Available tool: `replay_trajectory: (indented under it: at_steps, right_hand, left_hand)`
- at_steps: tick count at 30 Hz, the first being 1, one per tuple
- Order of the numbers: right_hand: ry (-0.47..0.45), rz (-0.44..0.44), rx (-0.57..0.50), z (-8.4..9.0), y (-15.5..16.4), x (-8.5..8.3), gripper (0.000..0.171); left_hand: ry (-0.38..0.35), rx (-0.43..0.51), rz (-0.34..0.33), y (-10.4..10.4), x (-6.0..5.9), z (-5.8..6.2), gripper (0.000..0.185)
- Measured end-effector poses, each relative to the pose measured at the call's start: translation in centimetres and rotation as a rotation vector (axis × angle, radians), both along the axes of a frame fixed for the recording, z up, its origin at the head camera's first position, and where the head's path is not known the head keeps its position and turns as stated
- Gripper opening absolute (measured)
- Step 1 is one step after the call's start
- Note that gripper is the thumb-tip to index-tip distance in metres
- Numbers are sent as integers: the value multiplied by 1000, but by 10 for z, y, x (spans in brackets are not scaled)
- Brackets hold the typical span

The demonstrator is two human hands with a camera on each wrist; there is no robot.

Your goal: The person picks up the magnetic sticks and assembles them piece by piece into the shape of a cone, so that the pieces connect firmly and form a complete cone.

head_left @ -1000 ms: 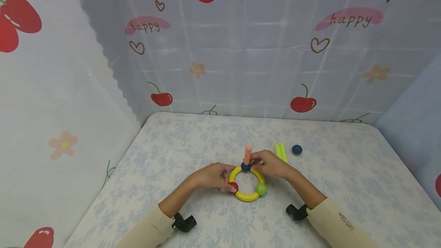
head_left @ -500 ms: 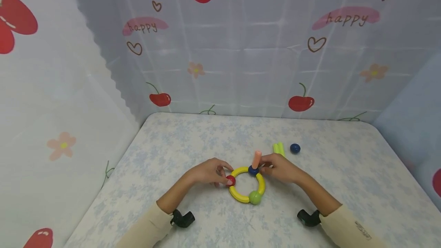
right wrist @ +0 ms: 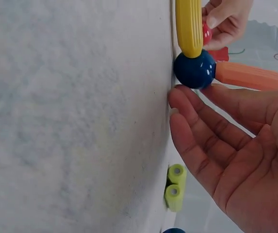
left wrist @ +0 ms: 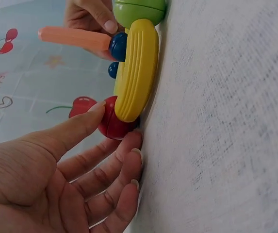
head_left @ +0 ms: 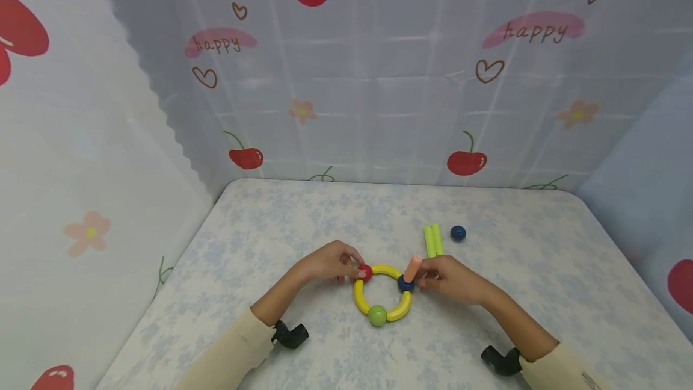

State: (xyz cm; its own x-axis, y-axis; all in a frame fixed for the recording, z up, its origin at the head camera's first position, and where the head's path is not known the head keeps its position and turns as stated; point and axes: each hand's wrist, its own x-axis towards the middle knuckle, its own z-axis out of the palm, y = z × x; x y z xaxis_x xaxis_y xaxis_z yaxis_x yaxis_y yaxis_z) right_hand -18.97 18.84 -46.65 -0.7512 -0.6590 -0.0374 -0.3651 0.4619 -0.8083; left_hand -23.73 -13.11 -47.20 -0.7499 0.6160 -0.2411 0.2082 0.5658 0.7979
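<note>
A ring of curved yellow rods (head_left: 360,298), joined by a red ball (head_left: 367,272), a dark blue ball (head_left: 405,284) and a green ball (head_left: 377,316), lies flat on the table. From the blue ball an orange rod (head_left: 413,268) sticks up, tilted to the right. My left hand (head_left: 328,262) pinches the red ball between thumb and forefinger; its other fingers trail beside the tabletop in the left wrist view. My right hand (head_left: 455,278) holds the blue ball with thumb and fingertips at its outer side. The green ball faces me, untouched.
Two lime-green rods (head_left: 433,241) lie side by side behind my right hand. A loose dark blue ball (head_left: 458,233) sits just right of them. The patterned table (head_left: 271,209) meets a printed curtain (head_left: 373,107) at the back.
Both hands have turned the ring clockwise: the red ball went away from me, the blue ball came right and nearer, and the green ball swung from the right to the front.
</note>
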Motion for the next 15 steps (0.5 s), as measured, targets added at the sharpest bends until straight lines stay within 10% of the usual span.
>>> replay_trajectory:
  at_steps: [15]
  right_hand:
    - [-110, 61, -27, 6, 2, 26, 31]
  left_hand:
    - [53, 32, 21, 22, -7, -5, 22]
